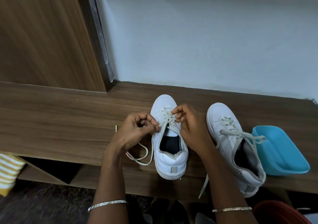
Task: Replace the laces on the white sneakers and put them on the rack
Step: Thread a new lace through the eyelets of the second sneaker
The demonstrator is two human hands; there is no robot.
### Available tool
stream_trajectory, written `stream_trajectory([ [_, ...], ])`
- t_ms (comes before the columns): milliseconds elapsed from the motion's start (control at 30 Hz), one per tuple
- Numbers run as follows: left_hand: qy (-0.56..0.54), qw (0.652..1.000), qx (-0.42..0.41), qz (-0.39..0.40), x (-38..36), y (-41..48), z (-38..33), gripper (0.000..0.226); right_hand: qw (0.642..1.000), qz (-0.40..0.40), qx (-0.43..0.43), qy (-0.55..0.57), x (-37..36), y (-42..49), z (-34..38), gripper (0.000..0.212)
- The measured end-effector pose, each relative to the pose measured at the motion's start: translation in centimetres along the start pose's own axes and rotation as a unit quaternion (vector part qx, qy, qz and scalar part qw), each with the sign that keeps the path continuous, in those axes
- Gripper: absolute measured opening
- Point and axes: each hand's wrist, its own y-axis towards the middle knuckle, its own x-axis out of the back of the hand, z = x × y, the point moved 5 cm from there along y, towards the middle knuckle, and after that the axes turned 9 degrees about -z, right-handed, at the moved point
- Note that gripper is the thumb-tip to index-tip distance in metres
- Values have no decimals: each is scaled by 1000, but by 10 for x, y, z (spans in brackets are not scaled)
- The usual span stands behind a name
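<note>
Two white sneakers stand on a wooden shelf top [68, 117], toes pointing away from me. The left sneaker [169, 155] is partly laced with an off-white lace [142, 156] that loops loose onto the wood at its left side. My left hand [136, 131] pinches that lace just beside the eyelets. My right hand [189, 120] pinches the lace over the crossed rows near the toe. The right sneaker [234, 148] is laced, its lace ends hanging loose, one trailing over the front edge.
A light blue plastic tray [282, 153] lies right of the sneakers, touching a lace end. A wooden panel [43, 34] rises at the back left, a pale wall behind. Below the shelf are open rack compartments, a yellow striped cloth [8, 170] and a dark carpet.
</note>
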Motion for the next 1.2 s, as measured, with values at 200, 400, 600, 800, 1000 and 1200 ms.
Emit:
stream_trajectory([
  [200, 8, 999, 45, 4, -3, 1, 4, 24, 996, 30, -81, 33, 8, 0, -4, 14],
  [400, 33, 998, 56, 5, -5, 2, 6, 38, 999, 6, -42, -4, 7, 3, -7, 6],
  [600, 11, 996, 78, 31, -11, 2, 6, 8, 1000, 0, 17, -22, 0, 2, -9, 12],
  [800, -8, 995, 92, 40, -12, 2, 6, 10, 999, -10, -24, 33, -4, -2, -10, 20],
  [1000, -12, 995, 97, 30, -12, 2, 6, 8, 992, 14, -102, 69, 10, -3, -13, 8],
  [1200, -22, 995, 96, 22, -12, 1, 5, 8, 1000, -7, 0, 12, 1, -1, -12, 12],
])
